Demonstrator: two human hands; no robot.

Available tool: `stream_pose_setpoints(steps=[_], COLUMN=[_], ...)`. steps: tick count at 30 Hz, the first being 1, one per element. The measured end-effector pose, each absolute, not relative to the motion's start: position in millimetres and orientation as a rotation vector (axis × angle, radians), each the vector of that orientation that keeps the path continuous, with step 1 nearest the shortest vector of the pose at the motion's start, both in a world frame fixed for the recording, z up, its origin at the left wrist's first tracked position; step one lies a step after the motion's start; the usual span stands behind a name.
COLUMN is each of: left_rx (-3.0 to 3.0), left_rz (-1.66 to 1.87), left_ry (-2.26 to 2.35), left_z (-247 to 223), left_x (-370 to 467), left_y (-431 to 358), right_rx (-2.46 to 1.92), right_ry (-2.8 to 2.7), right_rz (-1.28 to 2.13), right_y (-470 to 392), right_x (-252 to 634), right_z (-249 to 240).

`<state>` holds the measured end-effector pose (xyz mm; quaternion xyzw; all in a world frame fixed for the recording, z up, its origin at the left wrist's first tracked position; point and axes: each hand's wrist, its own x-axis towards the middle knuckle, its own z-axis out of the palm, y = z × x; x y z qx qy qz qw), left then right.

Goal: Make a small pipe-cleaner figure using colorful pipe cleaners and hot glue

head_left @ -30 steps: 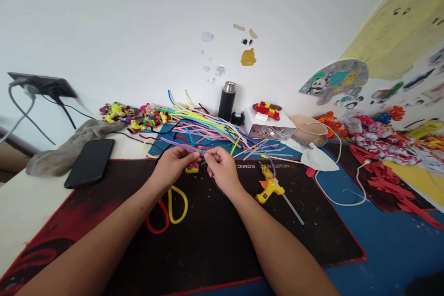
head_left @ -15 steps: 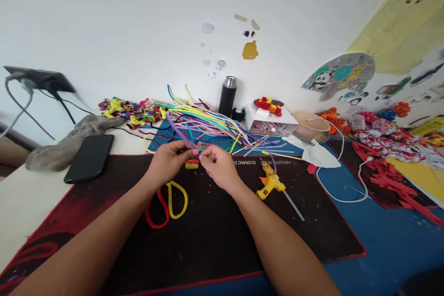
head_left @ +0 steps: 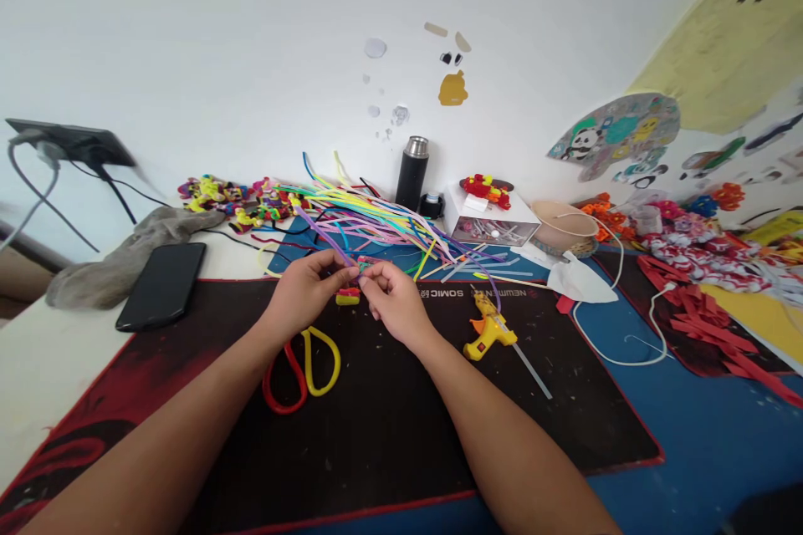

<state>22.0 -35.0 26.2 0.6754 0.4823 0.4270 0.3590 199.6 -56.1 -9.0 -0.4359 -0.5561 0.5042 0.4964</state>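
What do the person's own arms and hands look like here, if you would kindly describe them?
The left arm and right arm are bare as far as they show: no sleeve, watch or bracelet. The left hand and right hand wear no gloves, and no ring can be made out.

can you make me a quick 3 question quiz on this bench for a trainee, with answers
1. What colour is the strip pinched in the person's left hand?

2. True or false: the yellow glue gun lies on the dark mat.

3. Which of these stands upright?
a) the phone
b) the black flask
c) the glue gun

Key
1. Purple
2. True
3. b
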Motion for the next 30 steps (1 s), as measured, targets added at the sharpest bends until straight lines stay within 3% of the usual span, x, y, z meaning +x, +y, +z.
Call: stream_pose_setpoints(steps=[30], left_rx=[1.427], left_rz=[1.083], left_ry=[1.194], left_z=[20.1], left_x=[26.3], left_y=[-33.4], right_rx=[-1.025], right_ry=[-1.224], right_rz=[1.225], right_y=[-55.7], right_x=[198.4], right_z=[-6.2])
